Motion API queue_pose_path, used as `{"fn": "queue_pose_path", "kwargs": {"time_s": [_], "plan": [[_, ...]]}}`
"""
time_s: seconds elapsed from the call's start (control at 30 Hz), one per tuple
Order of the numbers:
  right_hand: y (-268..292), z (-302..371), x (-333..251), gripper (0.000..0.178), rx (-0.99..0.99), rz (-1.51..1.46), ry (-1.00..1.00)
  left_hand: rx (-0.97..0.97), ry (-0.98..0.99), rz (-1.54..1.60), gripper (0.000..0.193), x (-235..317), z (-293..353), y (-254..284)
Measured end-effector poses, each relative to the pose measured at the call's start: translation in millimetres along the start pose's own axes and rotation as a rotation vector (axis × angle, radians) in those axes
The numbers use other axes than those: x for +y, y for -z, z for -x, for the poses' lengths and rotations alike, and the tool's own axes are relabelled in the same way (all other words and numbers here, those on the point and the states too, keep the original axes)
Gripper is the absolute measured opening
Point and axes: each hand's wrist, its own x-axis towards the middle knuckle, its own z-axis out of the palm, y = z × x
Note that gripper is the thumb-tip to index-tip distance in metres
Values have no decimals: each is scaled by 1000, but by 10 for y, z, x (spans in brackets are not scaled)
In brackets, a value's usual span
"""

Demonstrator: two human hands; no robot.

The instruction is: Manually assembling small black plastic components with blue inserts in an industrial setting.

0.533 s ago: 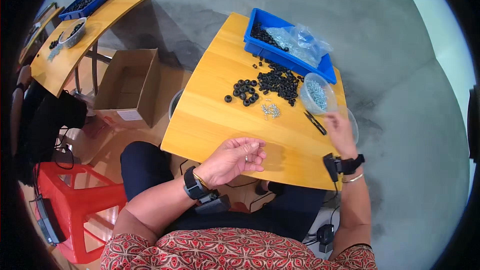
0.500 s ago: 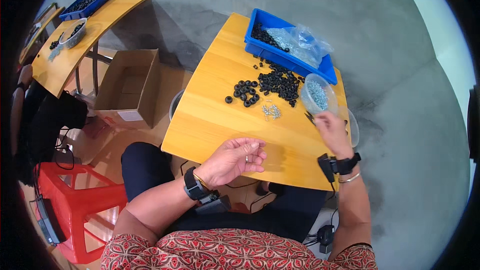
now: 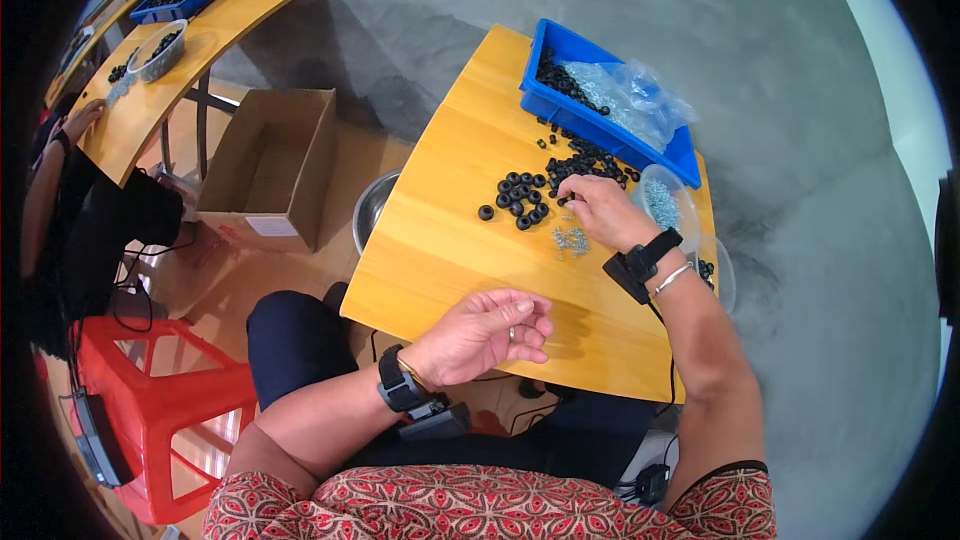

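Checking textures first, we noted a smooth, honey-coloured wood table (image 3: 430,270) w/ a curved edge. On it we saw matte-black round pcs w/ center holes (image 3: 517,194), like fat rings, plus a heap of smaller stubby black pcs (image 3: 590,158), & a little scatter of shiny metal pcs (image 3: 571,241). A hard blue plastic bin (image 3: 600,130) stood at the far side w/ more black pcs & a crinkly clear plastic bag (image 3: 645,105) in it; just beside, a see-thru tub (image 3: 688,218) held pale metallic bits.

Position-wise: the stubby heap lay just beyond our R hand (image 3: 603,215), the holed pcs to its left, the metal scatter just below its fingertips. All were well fwd of our L hand (image 3: 488,336).

Our hands were apart. The R had thumb & forefinger brought close, w/ a small dark pc at the tips; couldn't tell if gripped or only touched. The L hung loosely half-curled near the table's front edge, thumb along the forefinger.
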Motion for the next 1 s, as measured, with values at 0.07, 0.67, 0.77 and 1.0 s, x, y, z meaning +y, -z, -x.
{"fn": "queue_pose_path", "kwargs": {"time_s": [0.07,0.67,0.77,1.0], "plan": [[-15,-22,-24,13,-24,6,-24,-10,13,18,26,-5,-2,-2],[-7,717,-991,12,88,-571,-41,3,-64,11,30,-27,5,-6],[8,731,-820,9,186,-580,-136,43,-88,-45,29,-49,4,-40],[47,476,-722,7,76,-934,-324,56,-88,-62,27,-69,12,-16]]}}
